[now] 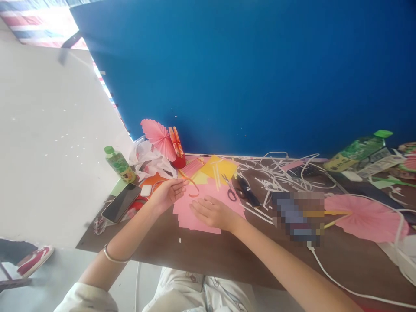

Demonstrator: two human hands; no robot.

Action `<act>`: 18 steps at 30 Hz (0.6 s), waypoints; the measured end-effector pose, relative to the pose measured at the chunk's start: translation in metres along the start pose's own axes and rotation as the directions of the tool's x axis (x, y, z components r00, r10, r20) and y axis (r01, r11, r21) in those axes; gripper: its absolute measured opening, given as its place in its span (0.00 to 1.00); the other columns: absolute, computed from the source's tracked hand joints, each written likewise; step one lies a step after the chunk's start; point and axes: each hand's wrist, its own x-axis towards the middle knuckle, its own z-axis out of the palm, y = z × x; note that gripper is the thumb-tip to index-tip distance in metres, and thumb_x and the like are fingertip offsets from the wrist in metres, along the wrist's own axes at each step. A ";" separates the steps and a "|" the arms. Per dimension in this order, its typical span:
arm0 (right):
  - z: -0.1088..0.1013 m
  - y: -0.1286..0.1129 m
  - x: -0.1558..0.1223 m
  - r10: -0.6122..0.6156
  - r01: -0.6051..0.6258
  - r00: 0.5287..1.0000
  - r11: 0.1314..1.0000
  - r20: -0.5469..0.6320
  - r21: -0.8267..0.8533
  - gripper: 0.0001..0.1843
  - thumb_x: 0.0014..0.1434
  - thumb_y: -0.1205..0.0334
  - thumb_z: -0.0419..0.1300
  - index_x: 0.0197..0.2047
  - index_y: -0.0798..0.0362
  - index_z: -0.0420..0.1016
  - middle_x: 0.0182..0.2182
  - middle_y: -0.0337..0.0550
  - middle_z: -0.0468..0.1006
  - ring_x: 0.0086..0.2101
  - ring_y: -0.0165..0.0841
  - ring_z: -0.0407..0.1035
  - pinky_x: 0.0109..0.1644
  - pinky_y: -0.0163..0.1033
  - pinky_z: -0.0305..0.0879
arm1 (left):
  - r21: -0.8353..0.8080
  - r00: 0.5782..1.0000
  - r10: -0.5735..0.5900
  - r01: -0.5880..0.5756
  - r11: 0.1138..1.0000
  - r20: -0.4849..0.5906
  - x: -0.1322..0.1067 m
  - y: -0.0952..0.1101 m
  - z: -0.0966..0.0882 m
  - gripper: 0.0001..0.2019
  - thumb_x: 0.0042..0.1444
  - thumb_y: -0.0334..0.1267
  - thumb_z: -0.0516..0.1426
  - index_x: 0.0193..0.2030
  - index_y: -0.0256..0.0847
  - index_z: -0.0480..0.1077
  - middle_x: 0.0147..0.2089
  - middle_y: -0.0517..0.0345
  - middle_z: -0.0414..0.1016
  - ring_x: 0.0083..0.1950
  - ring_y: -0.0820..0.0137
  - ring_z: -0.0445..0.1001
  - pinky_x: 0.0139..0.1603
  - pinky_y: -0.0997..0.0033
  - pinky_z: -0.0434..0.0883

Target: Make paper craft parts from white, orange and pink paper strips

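My left hand (169, 193) is raised over the pink paper sheets (201, 227), its thumb and forefinger closed on a narrow orange paper strip (195, 186). The strip curls down from the fingertips toward my right hand. My right hand (211, 211) lies low over the pink sheets with its fingers stretched out, just below the strip's loose end; nothing shows in it. Scissors (231, 194) with dark handles rest to the right on the pink paper. Behind them is a yellow sheet (227, 167) with pale strips on top.
On the left are a phone (121, 203), a white earphone case (146, 190) and a green-capped bottle (119, 164). A folded pink fan (159, 138) stands at the back. White paper scraps (276, 177), another pink fan (367, 219) and a tilted bottle (360, 151) are to the right.
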 end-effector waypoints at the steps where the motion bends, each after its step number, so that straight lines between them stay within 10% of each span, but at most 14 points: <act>1: 0.001 -0.002 0.003 0.010 -0.010 1.000 1.000 -0.012 0.019 0.14 0.58 0.76 0.49 0.42 0.52 0.69 0.37 0.43 0.76 0.38 0.32 0.67 0.42 0.39 0.63 | 0.006 1.000 -0.010 0.010 1.000 0.003 -0.002 -0.001 0.001 0.06 0.50 0.31 0.57 0.36 0.35 0.72 0.37 0.53 0.77 0.30 0.77 0.74 0.35 0.79 0.71; 5: 0.006 -0.011 0.006 0.447 -0.425 0.892 0.879 -0.066 0.218 0.04 0.58 0.67 0.53 0.37 0.51 0.66 0.30 0.44 0.72 0.32 0.34 0.67 0.36 0.41 0.63 | 0.036 0.999 -0.026 0.025 0.999 0.031 -0.008 -0.004 0.003 0.07 0.49 0.31 0.57 0.37 0.34 0.72 0.36 0.52 0.77 0.30 0.77 0.74 0.36 0.79 0.71; 8: 0.013 -0.019 0.009 0.828 -0.767 0.558 0.492 0.052 0.411 0.13 0.52 0.54 0.59 0.37 0.52 0.63 0.32 0.46 0.70 0.29 0.34 0.65 0.31 0.41 0.64 | 0.023 0.999 -0.017 0.016 1.000 0.049 -0.012 -0.007 0.005 0.07 0.49 0.31 0.57 0.36 0.34 0.73 0.36 0.53 0.77 0.29 0.78 0.73 0.34 0.80 0.70; 12: 0.023 -0.019 0.013 0.915 -0.802 0.198 -0.056 0.352 0.595 0.14 0.46 0.51 0.62 0.28 0.51 0.64 0.29 0.41 0.70 0.24 0.31 0.62 0.31 0.42 0.62 | -0.019 1.000 0.018 -0.018 1.000 0.024 -0.015 -0.012 0.011 0.05 0.49 0.31 0.57 0.33 0.35 0.72 0.36 0.53 0.78 0.29 0.78 0.73 0.34 0.80 0.70; 18: 0.030 -0.013 0.010 0.865 -0.610 0.132 -0.314 0.484 0.727 0.14 0.43 0.52 0.64 0.23 0.52 0.67 0.22 0.40 0.72 0.27 0.34 0.67 0.33 0.41 0.64 | -0.053 0.999 0.022 -0.019 0.998 0.048 -0.017 -0.016 0.016 0.04 0.48 0.32 0.58 0.31 0.36 0.73 0.36 0.54 0.77 0.29 0.78 0.72 0.33 0.81 0.68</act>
